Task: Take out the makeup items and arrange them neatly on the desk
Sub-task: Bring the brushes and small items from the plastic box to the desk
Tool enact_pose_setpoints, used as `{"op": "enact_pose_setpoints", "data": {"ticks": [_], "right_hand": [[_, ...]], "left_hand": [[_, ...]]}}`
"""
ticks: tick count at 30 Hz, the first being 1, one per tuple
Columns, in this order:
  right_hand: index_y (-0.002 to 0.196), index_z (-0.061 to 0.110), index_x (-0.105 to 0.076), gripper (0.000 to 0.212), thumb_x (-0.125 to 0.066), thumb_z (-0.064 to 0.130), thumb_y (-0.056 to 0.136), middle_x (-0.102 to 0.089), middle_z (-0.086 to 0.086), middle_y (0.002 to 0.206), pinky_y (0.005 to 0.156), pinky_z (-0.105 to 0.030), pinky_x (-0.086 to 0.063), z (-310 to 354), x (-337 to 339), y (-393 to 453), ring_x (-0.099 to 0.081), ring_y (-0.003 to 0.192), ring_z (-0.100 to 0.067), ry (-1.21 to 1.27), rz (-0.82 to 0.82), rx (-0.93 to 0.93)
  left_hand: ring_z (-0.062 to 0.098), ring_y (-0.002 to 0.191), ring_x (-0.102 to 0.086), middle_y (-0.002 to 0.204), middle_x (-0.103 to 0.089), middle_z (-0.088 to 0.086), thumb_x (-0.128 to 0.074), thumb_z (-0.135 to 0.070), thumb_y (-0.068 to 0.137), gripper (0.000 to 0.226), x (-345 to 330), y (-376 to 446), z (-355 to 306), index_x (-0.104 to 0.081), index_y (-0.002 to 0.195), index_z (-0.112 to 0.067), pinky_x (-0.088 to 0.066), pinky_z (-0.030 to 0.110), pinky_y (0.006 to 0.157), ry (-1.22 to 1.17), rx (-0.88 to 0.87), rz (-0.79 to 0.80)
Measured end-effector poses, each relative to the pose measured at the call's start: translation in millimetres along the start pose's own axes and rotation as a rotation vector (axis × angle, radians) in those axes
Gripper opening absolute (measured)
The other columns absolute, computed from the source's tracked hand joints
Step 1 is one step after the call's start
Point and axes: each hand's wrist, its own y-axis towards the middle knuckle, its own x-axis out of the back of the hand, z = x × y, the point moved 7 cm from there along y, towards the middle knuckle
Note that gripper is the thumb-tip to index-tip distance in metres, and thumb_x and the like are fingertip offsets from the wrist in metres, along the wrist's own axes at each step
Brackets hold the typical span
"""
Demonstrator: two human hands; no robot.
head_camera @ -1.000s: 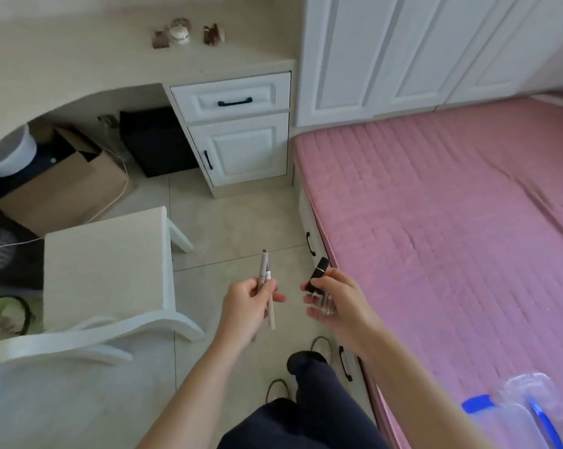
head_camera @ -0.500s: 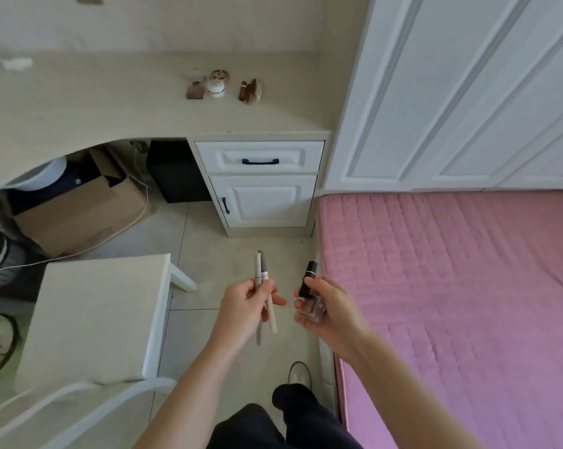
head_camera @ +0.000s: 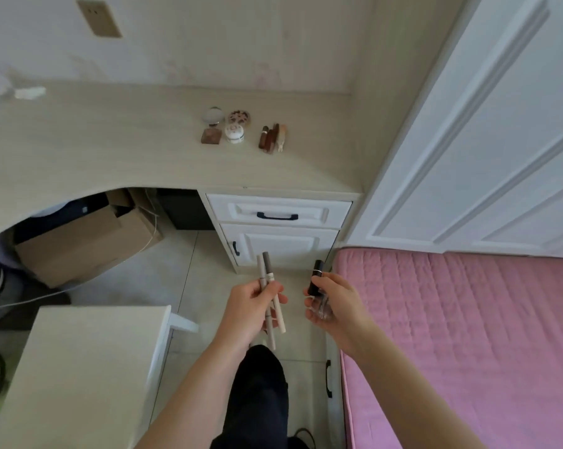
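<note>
- Your left hand (head_camera: 252,307) grips two slim beige makeup pencils (head_camera: 269,294), low in the frame's centre.
- Your right hand (head_camera: 336,303) holds a clear glass bottle with a black cap (head_camera: 317,291) beside them.
- Small round compacts (head_camera: 228,126) and brown lipstick tubes (head_camera: 272,137) already sit grouped on the pale wooden desk (head_camera: 111,150), upper centre.
- What's left, by my reckoning: set these three down alongside.

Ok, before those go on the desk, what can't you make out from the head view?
- Clear bottle in the right hand: fingers cover most of it; contents unreadable.
- Two pencils in the left hand: print too small.
- Small items on the desk: too small to identify.
- Cardboard box: desk hides part.
</note>
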Motion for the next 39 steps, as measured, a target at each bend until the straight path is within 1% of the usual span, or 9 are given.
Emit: {"op": "enact_pose_setpoints", "data": {"ticks": [2, 7, 13, 20, 24, 27, 29, 34, 39], "right_hand": [[0.095, 0.01, -0.057, 0.005, -0.052, 0.011, 0.095, -0.06, -0.008, 0.076, 0.065, -0.033, -0.047, 21, -13, 25, -0.053, 0.065, -0.019, -0.023, -0.018, 0.014], [0.103, 0.01, -0.057, 0.01, -0.054, 0.013, 0.094, -0.06, -0.008, 0.078, 0.061, -0.031, -0.048, 66, -45, 86, -0.054, 0.065, -0.019, -0.072, -0.071, 0.015], [0.114, 0.008, -0.054, 0.02, -0.053, 0.014, 0.095, -0.061, -0.008, 0.078, 0.061, -0.031, -0.05, 111, -65, 142, -0.053, 0.062, -0.019, -0.121, -0.088, 0.009], [0.115, 0.005, -0.052, 0.02, -0.05, 0.009, 0.095, -0.058, -0.011, 0.077, 0.055, -0.027, -0.043, 164, -69, 213, -0.049, 0.059, -0.018, -0.16, -0.141, 0.005], [0.112, 0.008, -0.051, 0.019, -0.05, 0.011, 0.094, -0.057, -0.01, 0.076, 0.054, -0.028, -0.044, 196, -66, 258, -0.047, 0.057, -0.017, -0.242, -0.127, 0.011], [0.11, 0.011, -0.05, 0.019, -0.052, 0.015, 0.092, -0.057, -0.008, 0.075, 0.055, -0.029, -0.046, 213, -58, 293, -0.049, 0.058, -0.017, -0.313, -0.145, 0.004], [0.109, 0.012, -0.049, 0.018, -0.051, 0.014, 0.092, -0.059, -0.008, 0.076, 0.055, -0.029, -0.046, 222, -53, 313, -0.049, 0.059, -0.018, -0.333, -0.167, -0.011], [0.107, 0.012, -0.048, 0.016, -0.051, 0.013, 0.091, -0.059, -0.009, 0.081, 0.054, -0.029, -0.042, 243, -46, 355, -0.05, 0.063, -0.019, -0.434, -0.184, -0.034], [0.105, 0.012, -0.046, 0.016, -0.052, 0.017, 0.091, -0.06, -0.012, 0.097, 0.05, -0.026, -0.04, 259, -36, 390, -0.053, 0.071, -0.021, -0.603, -0.23, -0.029]], "left_hand": [[0.008, 0.056, -0.064, 0.085, -0.073, 0.007, -0.057, -0.022, 0.094, 0.017, 6, 33, -20, -0.069, 0.093, -0.009, -0.054, 0.024, 0.053, 0.013, -0.003, 0.019], [0.006, 0.052, -0.062, 0.082, -0.071, 0.008, -0.059, -0.02, 0.093, 0.017, 23, 108, -69, -0.068, 0.093, -0.005, -0.052, 0.023, 0.052, 0.095, -0.011, 0.05], [0.017, 0.06, -0.064, 0.081, -0.07, 0.011, -0.058, -0.019, 0.094, 0.017, 24, 186, -116, -0.065, 0.098, -0.005, -0.056, 0.028, 0.053, 0.089, -0.014, 0.083], [0.025, 0.064, -0.066, 0.079, -0.07, 0.01, -0.057, -0.017, 0.093, 0.012, -4, 278, -160, -0.063, 0.086, -0.009, -0.059, 0.036, 0.059, 0.196, -0.047, 0.091], [0.023, 0.061, -0.066, 0.081, -0.07, 0.008, -0.057, -0.018, 0.092, 0.012, -30, 324, -186, -0.063, 0.086, -0.009, -0.057, 0.031, 0.055, 0.291, -0.077, 0.067], [0.021, 0.058, -0.065, 0.082, -0.07, 0.009, -0.057, -0.018, 0.092, 0.013, -47, 355, -201, -0.063, 0.089, -0.007, -0.052, 0.025, 0.047, 0.365, -0.08, 0.042], [0.02, 0.058, -0.063, 0.082, -0.07, 0.01, -0.057, -0.018, 0.092, 0.013, -57, 373, -206, -0.063, 0.09, -0.007, -0.051, 0.025, 0.046, 0.409, -0.072, 0.03], [0.025, 0.064, -0.065, 0.071, -0.062, 0.006, -0.056, -0.02, 0.089, 0.014, -80, 416, -214, -0.058, 0.077, -0.012, -0.059, 0.042, 0.064, 0.552, -0.077, 0.037], [0.027, 0.073, -0.065, 0.081, -0.063, 0.008, -0.053, -0.022, 0.087, 0.014, -94, 445, -225, -0.051, 0.077, -0.013, -0.057, 0.04, 0.07, 0.725, -0.07, 0.029]]}}
